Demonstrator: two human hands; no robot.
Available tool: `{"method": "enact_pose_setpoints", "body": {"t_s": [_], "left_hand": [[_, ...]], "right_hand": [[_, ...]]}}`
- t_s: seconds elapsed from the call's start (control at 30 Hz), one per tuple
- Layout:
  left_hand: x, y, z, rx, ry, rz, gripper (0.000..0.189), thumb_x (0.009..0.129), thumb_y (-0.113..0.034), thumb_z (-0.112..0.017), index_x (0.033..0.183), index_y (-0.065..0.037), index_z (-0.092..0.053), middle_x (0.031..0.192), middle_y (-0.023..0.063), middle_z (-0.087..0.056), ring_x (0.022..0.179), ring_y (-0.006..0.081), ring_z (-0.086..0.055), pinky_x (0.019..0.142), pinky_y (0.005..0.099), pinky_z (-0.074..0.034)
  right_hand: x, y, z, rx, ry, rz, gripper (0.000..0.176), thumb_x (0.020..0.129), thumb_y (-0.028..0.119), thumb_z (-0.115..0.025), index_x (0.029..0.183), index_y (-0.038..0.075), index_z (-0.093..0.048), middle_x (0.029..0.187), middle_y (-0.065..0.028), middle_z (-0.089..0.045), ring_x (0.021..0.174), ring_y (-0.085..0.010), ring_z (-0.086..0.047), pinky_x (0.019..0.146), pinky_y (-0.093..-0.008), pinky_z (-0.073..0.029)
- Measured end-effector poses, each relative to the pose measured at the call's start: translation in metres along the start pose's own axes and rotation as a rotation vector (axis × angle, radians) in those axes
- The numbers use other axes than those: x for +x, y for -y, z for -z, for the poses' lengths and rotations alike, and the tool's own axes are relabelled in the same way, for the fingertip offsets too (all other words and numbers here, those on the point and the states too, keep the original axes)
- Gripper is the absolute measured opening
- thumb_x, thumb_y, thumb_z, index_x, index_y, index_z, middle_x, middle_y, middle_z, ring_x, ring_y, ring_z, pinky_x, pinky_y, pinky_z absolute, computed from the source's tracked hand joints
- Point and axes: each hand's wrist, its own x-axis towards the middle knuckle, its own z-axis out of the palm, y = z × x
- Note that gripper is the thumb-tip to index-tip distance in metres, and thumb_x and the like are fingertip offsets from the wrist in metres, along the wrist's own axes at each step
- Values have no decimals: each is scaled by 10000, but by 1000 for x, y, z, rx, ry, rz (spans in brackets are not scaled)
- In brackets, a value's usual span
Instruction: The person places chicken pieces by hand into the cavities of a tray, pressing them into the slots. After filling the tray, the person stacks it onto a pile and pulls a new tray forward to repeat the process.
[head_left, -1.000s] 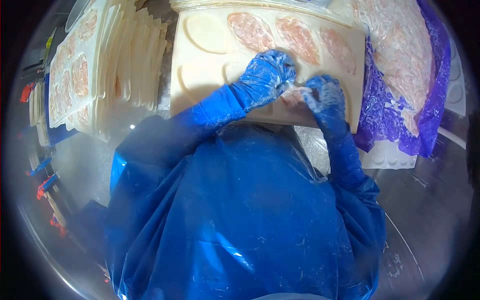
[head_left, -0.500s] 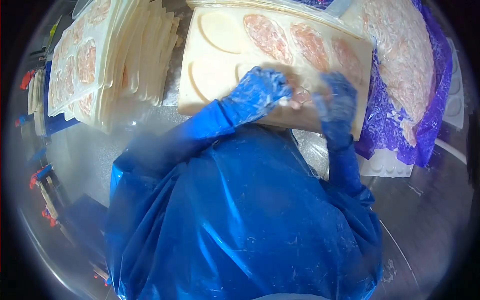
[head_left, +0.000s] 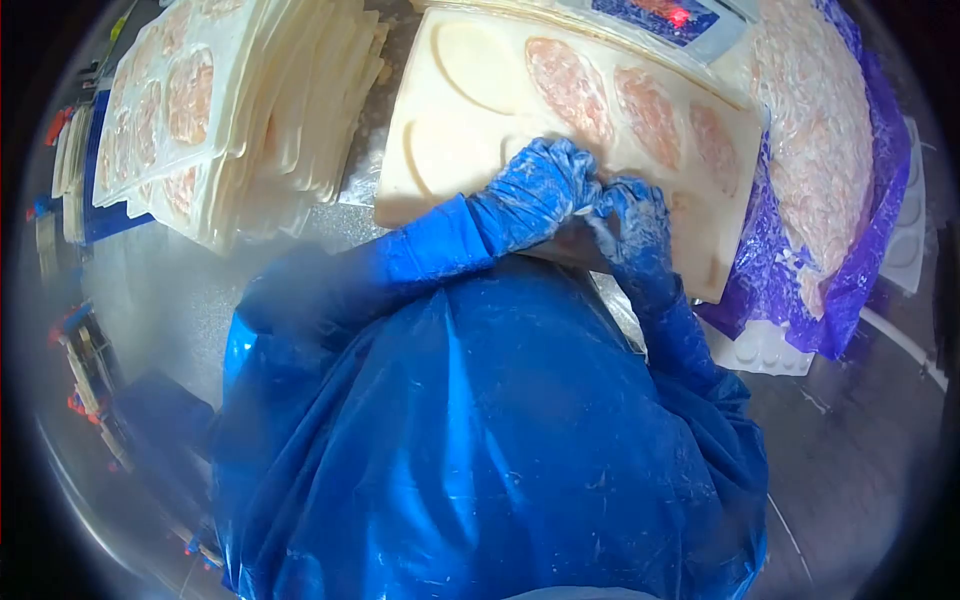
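Note:
A cream tray point(head_left: 470, 130) with oval hollows lies before me. Pale pink minced meat point(head_left: 568, 90) fills several hollows of its far row, while the far left ones are bare. Above the tray's near half, my left hand point(head_left: 545, 192), gloved in blue and smeared with white bits, is closed with curled fingers. My right hand point(head_left: 632, 222), in the same kind of glove, is beside it with bent fingers, and the fingertips of both meet. A small pale bit shows between them; the rest of what they hold is hidden.
Stacked filled trays point(head_left: 270, 120) stand at the left. A large mound of minced meat point(head_left: 815, 150) lies on purple film point(head_left: 880, 200) at the right, with white moulded trays point(head_left: 765, 350) beneath and beside it. A blue packet point(head_left: 665, 15) is at the far edge.
My right hand has moved left and turned inward to meet my left hand. The pink piece seen between the hands is now mostly hidden. The whole view has shifted slightly.

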Motion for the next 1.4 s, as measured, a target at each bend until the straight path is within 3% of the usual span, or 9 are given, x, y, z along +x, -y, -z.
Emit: {"method": "enact_pose_setpoints", "body": {"t_s": [0.23, 0.27, 0.33, 0.47, 0.53, 0.63, 0.83, 1.17, 1.4], "left_hand": [[-4, 46, 64, -840, 31, 229, 303, 848, -179, -743, 1111, -67, -641, 926, 106, -634, 811, 241, -608, 774, 340, -500], [-4, 54, 68, -972, -39, 314, 252, 873, -164, -733, 1081, -53, -645, 931, 76, -640, 834, 190, -606, 778, 307, -497], [-6, 71, 70, -1305, -167, 520, 160, 923, -135, -704, 1033, -25, -665, 950, 9, -655, 923, 80, -586, 817, 244, -491], [-12, 131, 69, -851, -186, 696, 232, 929, -199, -688, 1105, -47, -688, 978, 37, -696, 969, 129, -627, 889, 295, -498], [-21, 151, 55, 66, -271, 617, 203, 900, -191, -673, 1073, -91, -711, 1011, 80, -717, 963, 277, -669, 919, 389, -496], [-26, 170, 46, -100, -413, 413, 173, 839, -175, -647, 992, -155, -728, 954, 95, -697, 975, 327, -624, 860, 460, -499], [-37, 189, 14, 2, -448, 320, 184, 715, -124, -664, 881, -162, -733, 964, 99, -697, 975, 331, -624, 889, 469, -491], [-10, 191, 9, 147, -271, 506, 154, 816, -260, -688, 945, -178, -667, 995, 54, -625, 991, 327, -566, 814, 486, -458], [-1, 211, -13, 314, -151, 522, 641, 907, -436, -607, 1433, -112, -434, 1514, 144, -395, 1397, 359, -341, 1152, 537, -249]], "right_hand": [[40, 19, 7, 991, 308, -620, 321, 944, 106, -642, 1243, 25, -557, 1094, -118, -664, 1060, -214, -624, 896, -344, -505], [36, 6, -15, 672, 120, -249, 302, 934, 88, -640, 1218, 22, -561, 1071, -88, -666, 1000, -181, -636, 874, -293, -501], [81, 20, -5, 795, 64, -278, 298, 930, 65, -631, 1216, 20, -560, 1077, -84, -662, 1004, -175, -632, 885, -293, -497], [147, 1, -46, 958, -264, -137, 201, 935, 71, -601, 1121, 3, -630, 1101, -85, -667, 1029, -168, -619, 939, -308, -478], [165, -4, -56, 829, -376, -118, 203, 946, 63, -579, 1133, -1, -626, 1148, -92, -661, 1061, -176, -618, 960, -307, -473], [181, 11, -66, 718, -451, -64, 239, 942, 59, -551, 1167, 15, -620, 1207, -106, -648, 1122, -226, -607, 1019, -337, -446], [182, 10, -69, -52, 137, 289, 315, 814, 63, -529, 1095, 106, -664, 1100, -123, -648, 1045, -335, -573, 962, -454, -443], [176, -9, -73, -101, -22, 492, 313, 774, 59, -584, 1060, 151, -672, 1062, -57, -656, 1044, -245, -586, 969, -412, -440], [158, 13, -84, -168, -28, 477, 440, 859, 148, -554, 1295, 127, -604, 1187, -51, -662, 1141, -201, -573, 1066, -397, -382]]}}
